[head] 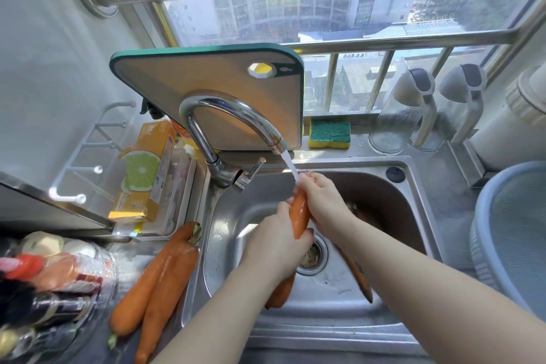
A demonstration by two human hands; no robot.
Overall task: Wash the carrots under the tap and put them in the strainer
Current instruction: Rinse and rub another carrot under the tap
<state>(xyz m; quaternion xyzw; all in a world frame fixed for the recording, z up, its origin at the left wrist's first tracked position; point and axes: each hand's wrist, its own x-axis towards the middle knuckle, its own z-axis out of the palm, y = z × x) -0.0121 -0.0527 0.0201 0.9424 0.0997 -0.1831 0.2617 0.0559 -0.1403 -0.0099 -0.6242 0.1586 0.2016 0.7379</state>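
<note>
Left hand [276, 245], at the centre of the frame, curls round the lower half of a carrot [300, 215], while the right hand [323, 195] wraps its fingers round the upper end, just where the water stream [291, 165] from the tap [230, 115] lands. The carrot stands nearly upright over the sink [230, 215], above the drain [313, 257]. Judging by this, the rinsing step is in hand for this one carrot and the task is far from done: two more carrots [159, 275] lie side by side on the desk [455, 201] at lower left, touching each other, and two others rest in the basin, one [282, 289] under the left wrist and one [359, 275] under the right forearm. The strainer [508, 221] sits at the right edge of the frame, well apart from the tap, and whether it holds anything cannot be told. The next move would likely call for a turn of the carrot under the stream, then a carry rightward over the raised sink rim. That path looks open, though bottles stand at upper right. The tap's lever [255, 168] juts out just left of the hands, and the cutting board [206, 73] leans close behind the spout, so room is tighter on that side.
</note>
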